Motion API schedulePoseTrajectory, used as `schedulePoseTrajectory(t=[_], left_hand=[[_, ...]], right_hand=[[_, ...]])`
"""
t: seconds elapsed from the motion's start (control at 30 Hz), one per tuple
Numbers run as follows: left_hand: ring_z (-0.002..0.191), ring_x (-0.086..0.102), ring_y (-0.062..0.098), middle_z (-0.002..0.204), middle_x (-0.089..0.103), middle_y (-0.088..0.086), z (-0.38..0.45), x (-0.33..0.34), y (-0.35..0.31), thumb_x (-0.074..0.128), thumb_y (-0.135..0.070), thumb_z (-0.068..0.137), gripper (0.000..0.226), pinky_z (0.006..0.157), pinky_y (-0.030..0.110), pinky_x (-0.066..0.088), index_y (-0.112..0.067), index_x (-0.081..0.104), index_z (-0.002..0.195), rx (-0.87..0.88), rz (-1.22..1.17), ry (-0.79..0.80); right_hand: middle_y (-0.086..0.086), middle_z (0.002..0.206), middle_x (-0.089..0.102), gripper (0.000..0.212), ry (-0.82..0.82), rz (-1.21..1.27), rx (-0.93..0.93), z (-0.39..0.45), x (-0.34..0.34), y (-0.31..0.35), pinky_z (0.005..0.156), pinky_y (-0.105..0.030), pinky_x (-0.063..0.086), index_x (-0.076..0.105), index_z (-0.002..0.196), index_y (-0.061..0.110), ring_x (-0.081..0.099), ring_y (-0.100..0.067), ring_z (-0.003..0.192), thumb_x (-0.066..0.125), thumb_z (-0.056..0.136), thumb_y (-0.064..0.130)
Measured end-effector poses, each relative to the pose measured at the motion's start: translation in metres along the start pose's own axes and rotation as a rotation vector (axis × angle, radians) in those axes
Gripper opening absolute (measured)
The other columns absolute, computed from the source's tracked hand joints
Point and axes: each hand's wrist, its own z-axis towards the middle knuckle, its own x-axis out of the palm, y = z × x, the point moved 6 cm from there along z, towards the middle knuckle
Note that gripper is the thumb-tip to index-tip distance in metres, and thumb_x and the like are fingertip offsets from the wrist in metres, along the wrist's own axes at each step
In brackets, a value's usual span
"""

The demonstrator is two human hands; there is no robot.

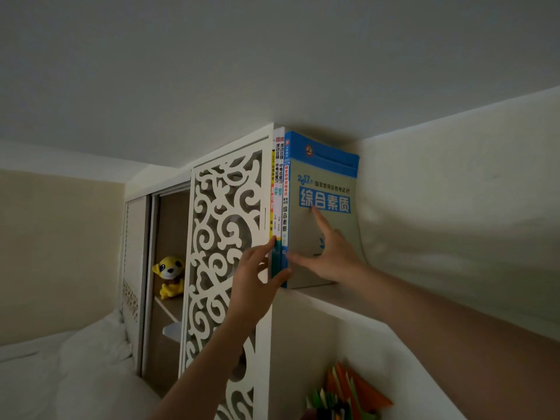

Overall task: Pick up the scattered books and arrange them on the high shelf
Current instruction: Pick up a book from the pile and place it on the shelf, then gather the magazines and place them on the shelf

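room: a dim room with a pale ceiling, a beige wall on the left and white bedding low on the left.
shelf (306, 294): a high white ledge just under the ceiling, beside a white carved panel (224, 237).
books: four books stand upright on the shelf, pressed side by side against the panel's edge.
yellow book (271, 201): the thinnest one, the most to the left, touching the panel.
two white books (279, 183): between the yellow one and the blue one, only the spines show.
blue book (325, 213): the biggest, at the right end, its grey and blue cover facing right and bending a little outward.
left hand (257, 277): it reaches up to the lower spines; the fingers are nearly straight and lie against the spines, the thumb under the blue book's corner. no clear grasp.
right hand (330, 259): flat on the blue book's cover, index finger pointing up on the title, thumb along the lower spine edge; fingers spread, not curled.
toy (169, 275): a yellow plush animal sits in the cabinet behind the panel.
paper (348, 395): orange and green folded paper in the compartment below the shelf.
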Motion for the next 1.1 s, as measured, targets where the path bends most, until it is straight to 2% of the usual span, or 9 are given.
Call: schedulePoseTrajectory(t=[0.1, 0.23, 0.4, 0.7, 0.8, 0.9, 0.97, 1.03, 1.1], left_hand=[[0.108, 0.050, 0.003, 0.115, 0.044, -0.014, 0.004, -0.005, 0.003, 0.073, -0.019, 0.082, 0.067, 0.081, 0.000, 0.044, -0.028, 0.042, 0.141, 0.001, 0.065, -0.011], [0.107, 0.057, 0.008, 0.116, 0.053, -0.009, 0.004, -0.006, 0.008, 0.078, -0.017, 0.077, 0.067, 0.082, 0.009, 0.051, -0.023, 0.049, 0.137, -0.018, 0.060, -0.011], [0.103, 0.055, 0.006, 0.114, 0.056, -0.008, 0.002, -0.003, 0.007, 0.078, -0.016, 0.078, 0.061, 0.077, -0.001, 0.045, -0.020, 0.053, 0.134, -0.023, 0.102, -0.049], [0.097, 0.048, 0.003, 0.122, 0.055, 0.000, -0.001, 0.006, -0.003, 0.071, -0.020, 0.085, 0.062, 0.070, 0.004, 0.036, -0.019, 0.046, 0.142, -0.158, 0.180, -0.071], [0.103, 0.048, 0.006, 0.125, 0.053, 0.003, -0.005, 0.010, -0.011, 0.068, -0.016, 0.087, 0.063, 0.084, 0.009, 0.039, -0.017, 0.041, 0.145, -0.222, 0.170, -0.085], [0.125, 0.045, 0.018, 0.134, 0.046, 0.008, -0.008, 0.011, -0.014, 0.063, -0.015, 0.091, 0.063, 0.104, 0.027, 0.040, -0.017, 0.034, 0.148, -0.285, 0.170, -0.031], [0.132, 0.035, 0.025, 0.140, 0.039, 0.011, -0.009, 0.006, -0.016, 0.060, -0.021, 0.093, 0.065, 0.109, 0.037, 0.033, -0.021, 0.028, 0.150, -0.344, 0.267, 0.024], [0.134, 0.032, 0.029, 0.142, 0.037, 0.012, -0.024, -0.007, -0.033, 0.060, -0.022, 0.093, 0.064, 0.109, 0.043, 0.032, -0.021, 0.030, 0.148, -0.329, 0.355, -0.006], [0.119, 0.050, 0.022, 0.130, 0.050, 0.007, -0.059, -0.018, -0.074, 0.061, -0.016, 0.091, 0.047, 0.097, 0.036, 0.047, -0.018, 0.045, 0.135, -0.156, 0.305, -0.100]], right_hand=[[-0.011, 0.147, 0.025, 0.119, 0.006, -0.005, 0.038, 0.003, 0.005, 0.003, 0.108, -0.046, 0.038, -0.010, 0.144, 0.054, 0.034, -0.029, 0.136, 0.081, 0.067, 0.049], [-0.012, 0.153, 0.019, 0.121, -0.012, 0.027, 0.046, 0.009, 0.002, 0.008, 0.110, -0.050, 0.036, -0.009, 0.142, 0.058, 0.029, -0.032, 0.140, 0.083, 0.064, 0.048], [-0.015, 0.153, 0.013, 0.120, -0.015, -0.006, 0.057, 0.013, 0.009, 0.013, 0.112, -0.053, 0.031, -0.012, 0.141, 0.059, 0.025, -0.036, 0.141, 0.082, 0.068, 0.045], [-0.011, 0.152, 0.022, 0.113, 0.032, -0.026, 0.028, 0.009, 0.007, 0.019, 0.111, -0.052, 0.033, -0.013, 0.143, 0.056, 0.028, -0.033, 0.139, 0.077, 0.075, 0.041], [-0.008, 0.153, 0.026, 0.102, 0.062, -0.062, 0.037, 0.008, 0.003, 0.022, 0.102, -0.044, 0.044, -0.013, 0.143, 0.054, 0.042, -0.029, 0.128, 0.068, 0.084, 0.042], [-0.006, 0.156, 0.022, 0.083, 0.118, -0.082, 0.035, 0.002, 0.000, 0.027, 0.082, -0.033, 0.051, -0.011, 0.144, 0.054, 0.054, -0.024, 0.113, 0.052, 0.092, 0.050], [-0.003, 0.159, 0.019, 0.071, 0.109, -0.067, 0.034, -0.014, -0.011, 0.032, 0.085, -0.030, 0.050, 0.000, 0.149, 0.046, 0.049, -0.026, 0.126, 0.047, 0.096, 0.048], [-0.003, 0.152, 0.037, 0.057, -0.019, -0.037, 0.004, -0.043, -0.037, 0.038, 0.091, -0.027, 0.046, 0.028, 0.149, 0.029, 0.050, -0.022, 0.127, 0.048, 0.097, 0.038], [0.001, 0.129, 0.061, 0.035, -0.174, 0.030, -0.109, -0.094, -0.068, 0.046, 0.091, -0.014, 0.042, 0.058, 0.129, 0.018, 0.058, -0.010, 0.113, 0.054, 0.095, 0.029]])
